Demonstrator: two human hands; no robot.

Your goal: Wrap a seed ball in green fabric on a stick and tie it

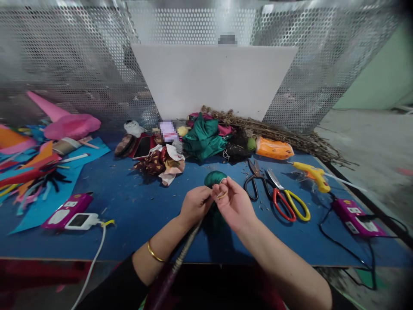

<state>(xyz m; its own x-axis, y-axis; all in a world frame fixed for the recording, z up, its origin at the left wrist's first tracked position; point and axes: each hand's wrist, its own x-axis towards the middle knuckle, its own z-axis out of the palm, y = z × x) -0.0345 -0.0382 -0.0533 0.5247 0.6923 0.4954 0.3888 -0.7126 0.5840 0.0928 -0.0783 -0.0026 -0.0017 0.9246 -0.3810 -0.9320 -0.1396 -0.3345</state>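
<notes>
The fingers of the left hand (pixel 195 204) are closed together on the lower side of a rounded green cloth bundle (pixel 213 178), while those of the right hand (pixel 237 206) pinch narrowly at its near edge, a ring (pixel 222 196) on one of them. The bundle is held above the middle of the blue bench (pixel 129 206), with more dark green cloth hanging below the hands. A long stick (pixel 186 247) slants down toward the person from beneath the left hand; whether those fingers also grip it I cannot tell. A gold bracelet (pixel 155 253) circles the left wrist. To the right lie black-handled scissors (pixel 257 174), just beside them scissors with red and yellow handles (pixel 280 188), then a yellow glue gun (pixel 312 173) and a purple power strip (pixel 356 217). Beyond the hands sit a crumpled patterned scrap (pixel 155 164), a heap of green satin (pixel 203 138) and an orange packet (pixel 274 148), with dried twigs (pixel 280 132) behind the packet. Far to the left are a pink pointed hat (pixel 72 126) and a second power strip (pixel 75 204). A white board (pixel 216 77) leans against a perforated metal screen (pixel 193 19) at the back.
</notes>
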